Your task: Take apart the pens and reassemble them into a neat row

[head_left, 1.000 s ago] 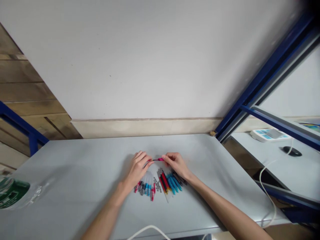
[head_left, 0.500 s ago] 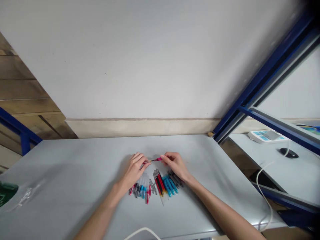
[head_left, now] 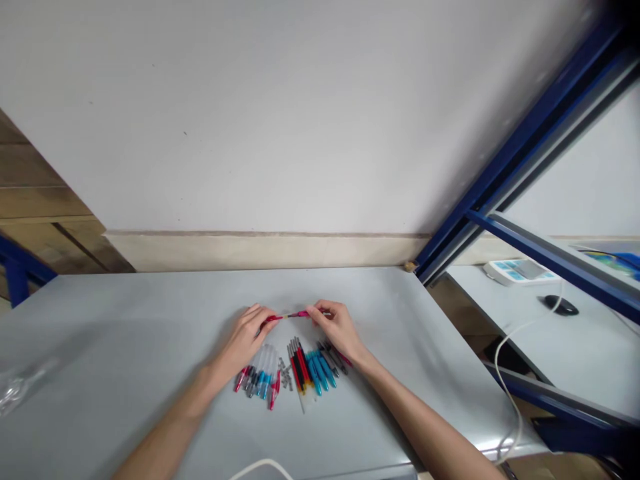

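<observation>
Both my hands hold one red pen (head_left: 293, 315) level above the grey table (head_left: 125, 347). My left hand (head_left: 243, 341) pinches its left end and my right hand (head_left: 337, 327) pinches its right end. Below the hands lie small pen parts: a row of clear barrels with red, blue and black ends (head_left: 257, 380), a little heap of tiny grey springs (head_left: 286, 377), and a fan of red, black and blue pen pieces (head_left: 313, 368).
A white wall with a beige skirting board (head_left: 260, 250) stands behind the table. Blue metal frame bars (head_left: 520, 160) rise at right. A second table holds a white device (head_left: 520, 271), a black mouse (head_left: 560, 305) and a white cable (head_left: 505, 373). Clear plastic (head_left: 20, 387) lies far left.
The view has drifted right, so everything sits further left in the picture. The two ends of the red pen have come closer together between my hands.
</observation>
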A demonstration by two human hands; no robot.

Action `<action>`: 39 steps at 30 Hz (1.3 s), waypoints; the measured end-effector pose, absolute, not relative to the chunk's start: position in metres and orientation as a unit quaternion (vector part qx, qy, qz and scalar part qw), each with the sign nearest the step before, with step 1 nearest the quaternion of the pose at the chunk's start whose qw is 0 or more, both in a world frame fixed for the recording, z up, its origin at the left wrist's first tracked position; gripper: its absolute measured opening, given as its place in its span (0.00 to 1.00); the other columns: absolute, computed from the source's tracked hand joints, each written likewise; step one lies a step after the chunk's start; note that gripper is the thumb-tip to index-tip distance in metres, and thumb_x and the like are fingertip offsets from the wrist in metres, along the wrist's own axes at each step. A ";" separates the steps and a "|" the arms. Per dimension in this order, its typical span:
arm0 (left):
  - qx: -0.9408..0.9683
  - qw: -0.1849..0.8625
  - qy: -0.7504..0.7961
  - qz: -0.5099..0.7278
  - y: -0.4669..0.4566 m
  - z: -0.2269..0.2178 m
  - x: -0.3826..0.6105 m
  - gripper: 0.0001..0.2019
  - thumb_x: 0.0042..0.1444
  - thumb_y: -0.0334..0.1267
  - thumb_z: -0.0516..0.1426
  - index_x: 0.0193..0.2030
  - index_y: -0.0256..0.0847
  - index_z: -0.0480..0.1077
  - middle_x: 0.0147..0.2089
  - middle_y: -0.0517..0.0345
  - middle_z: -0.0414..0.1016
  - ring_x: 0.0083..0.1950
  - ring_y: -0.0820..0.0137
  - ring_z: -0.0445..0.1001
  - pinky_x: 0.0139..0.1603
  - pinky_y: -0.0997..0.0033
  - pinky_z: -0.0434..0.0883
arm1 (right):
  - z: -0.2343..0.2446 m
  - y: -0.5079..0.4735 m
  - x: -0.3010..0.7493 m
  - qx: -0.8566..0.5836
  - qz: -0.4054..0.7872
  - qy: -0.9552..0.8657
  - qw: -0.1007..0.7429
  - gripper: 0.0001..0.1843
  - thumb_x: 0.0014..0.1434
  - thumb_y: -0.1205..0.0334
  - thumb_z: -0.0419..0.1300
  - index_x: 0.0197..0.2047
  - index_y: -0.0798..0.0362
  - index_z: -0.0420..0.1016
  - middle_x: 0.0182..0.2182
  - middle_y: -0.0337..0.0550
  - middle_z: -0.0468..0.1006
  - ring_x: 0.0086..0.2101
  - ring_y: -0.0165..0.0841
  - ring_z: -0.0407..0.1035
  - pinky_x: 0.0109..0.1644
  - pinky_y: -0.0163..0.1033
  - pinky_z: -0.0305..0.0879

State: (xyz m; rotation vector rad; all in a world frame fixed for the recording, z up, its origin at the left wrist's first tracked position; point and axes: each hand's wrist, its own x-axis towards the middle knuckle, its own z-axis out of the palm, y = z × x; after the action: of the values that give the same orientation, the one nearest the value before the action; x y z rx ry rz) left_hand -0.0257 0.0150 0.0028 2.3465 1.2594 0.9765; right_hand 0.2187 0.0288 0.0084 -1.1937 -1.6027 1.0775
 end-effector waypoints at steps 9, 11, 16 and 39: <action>0.825 0.149 0.426 0.340 0.014 -0.002 -0.025 0.10 0.71 0.44 0.53 0.48 0.43 0.73 0.41 0.55 0.73 0.45 0.65 0.71 0.48 0.65 0.68 | 0.016 0.027 0.221 -0.463 0.351 -0.704 0.408 0.18 0.69 0.50 0.56 0.35 0.54 0.78 0.28 0.38 0.73 0.30 0.31 0.63 0.37 0.36 0.59; 0.825 0.141 0.427 0.341 0.015 -0.004 -0.026 0.11 0.71 0.43 0.52 0.48 0.43 0.73 0.41 0.55 0.71 0.45 0.65 0.70 0.48 0.65 0.68 | 0.016 0.030 0.222 -0.446 0.340 -0.719 0.410 0.14 0.68 0.53 0.58 0.39 0.53 0.79 0.34 0.42 0.76 0.34 0.33 0.67 0.40 0.37 0.62; 0.816 0.119 0.440 0.357 0.018 -0.007 -0.027 0.09 0.69 0.41 0.54 0.46 0.42 0.74 0.41 0.54 0.69 0.44 0.65 0.70 0.47 0.65 0.69 | 0.012 0.031 0.223 -0.430 0.287 -0.770 0.374 0.14 0.70 0.53 0.56 0.39 0.52 0.78 0.37 0.46 0.74 0.40 0.38 0.68 0.46 0.42 0.63; 0.829 0.099 0.418 0.358 0.018 -0.001 -0.027 0.10 0.70 0.41 0.54 0.48 0.43 0.75 0.39 0.55 0.75 0.43 0.65 0.71 0.47 0.63 0.68 | 0.013 0.029 0.220 -0.473 0.345 -0.730 0.353 0.26 0.71 0.47 0.51 0.26 0.53 0.69 0.23 0.36 0.66 0.27 0.31 0.59 0.34 0.37 0.55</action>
State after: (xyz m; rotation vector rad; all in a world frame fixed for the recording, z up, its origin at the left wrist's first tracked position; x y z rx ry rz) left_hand -0.0275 0.0183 -0.0009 2.4525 1.2368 1.0597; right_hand 0.2199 0.0287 0.0125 -1.2239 -1.8872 0.8931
